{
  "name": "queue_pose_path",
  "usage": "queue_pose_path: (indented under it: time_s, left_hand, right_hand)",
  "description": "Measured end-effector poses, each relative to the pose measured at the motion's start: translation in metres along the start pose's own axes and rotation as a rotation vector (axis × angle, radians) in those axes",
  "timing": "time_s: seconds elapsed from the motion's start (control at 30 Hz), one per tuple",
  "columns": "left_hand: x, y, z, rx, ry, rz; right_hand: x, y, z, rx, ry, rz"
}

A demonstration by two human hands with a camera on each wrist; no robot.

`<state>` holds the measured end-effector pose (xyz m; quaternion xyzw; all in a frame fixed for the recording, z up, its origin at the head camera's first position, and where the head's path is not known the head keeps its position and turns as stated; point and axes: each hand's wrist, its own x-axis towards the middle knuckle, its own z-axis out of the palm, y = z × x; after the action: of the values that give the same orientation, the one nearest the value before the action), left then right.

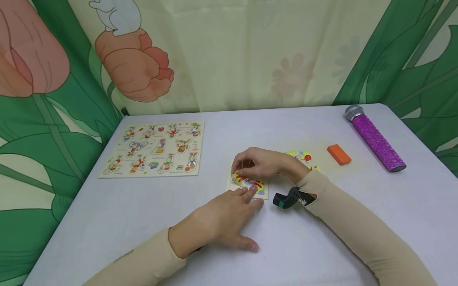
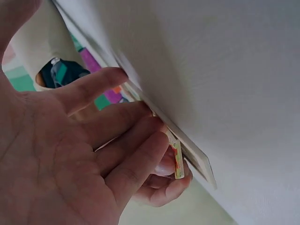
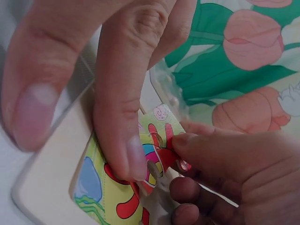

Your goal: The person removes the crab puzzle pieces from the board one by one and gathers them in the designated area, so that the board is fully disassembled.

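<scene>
Near the table's middle lies a small pale wooden puzzle tray (image 1: 265,196) with brightly printed pieces in it. My right hand (image 1: 264,162) pinches a yellow, red and rainbow-coloured puzzle piece (image 3: 161,123) between thumb and fingers. This piece stands tilted up from the tray, its edge showing in the left wrist view. From the near side my left hand (image 1: 229,217) reaches in with fingers extended. One left fingertip (image 3: 136,161) presses on the printed pieces, and the left thumb is spread apart over the cloth. More yellow printed pieces (image 1: 298,154) lie partly hidden behind the right wrist.
A large wooden picture board (image 1: 152,150) lies at the left. Toward the right are an orange block (image 1: 338,154) and a glittery purple microphone (image 1: 378,140). A white cloth covers the table (image 1: 143,214), and a printed curtain (image 1: 229,55) hangs behind it.
</scene>
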<state>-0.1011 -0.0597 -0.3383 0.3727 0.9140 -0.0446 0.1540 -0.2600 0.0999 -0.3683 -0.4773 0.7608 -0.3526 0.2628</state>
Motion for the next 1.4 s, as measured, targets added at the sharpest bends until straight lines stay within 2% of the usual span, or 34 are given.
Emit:
queue_pose_path:
  time_s: [0.17, 0.37, 0.63, 0.77, 0.9, 1.0, 1.13, 1.4]
  left_hand:
    - [-0.001, 0.002, 0.001, 0.032, 0.006, -0.002]
    - [-0.002, 0.003, 0.001, 0.058, 0.029, -0.002]
    - [-0.003, 0.001, 0.002, 0.067, 0.042, 0.003]
    - [-0.003, -0.002, 0.002, 0.048, 0.044, 0.011]
    - [-0.001, -0.005, 0.001, -0.010, 0.028, 0.024]
    - [-0.001, -0.007, 0.000, -0.045, 0.025, 0.037]
    - [-0.002, -0.010, 0.002, -0.032, 0.051, 0.050]
    - [-0.009, -0.007, 0.009, -0.002, 0.090, 0.023]
  right_hand:
    - [-0.003, -0.004, 0.003, 0.021, 0.013, -0.007]
    - [-0.002, -0.002, 0.007, -0.035, 0.044, -0.030]
    - [-0.002, -0.002, 0.010, -0.056, 0.096, -0.039]
    - [-0.001, -0.003, 0.008, -0.076, 0.150, -0.017]
    - [-0.002, -0.001, 0.000, -0.076, 0.207, 0.014]
    - [-0.007, 0.000, -0.007, -0.057, 0.197, 0.043]
    - [-0.017, -0.001, -0.010, -0.036, 0.169, 0.084]
    - [-0.043, -0.011, -0.018, -0.111, 0.216, 0.069]
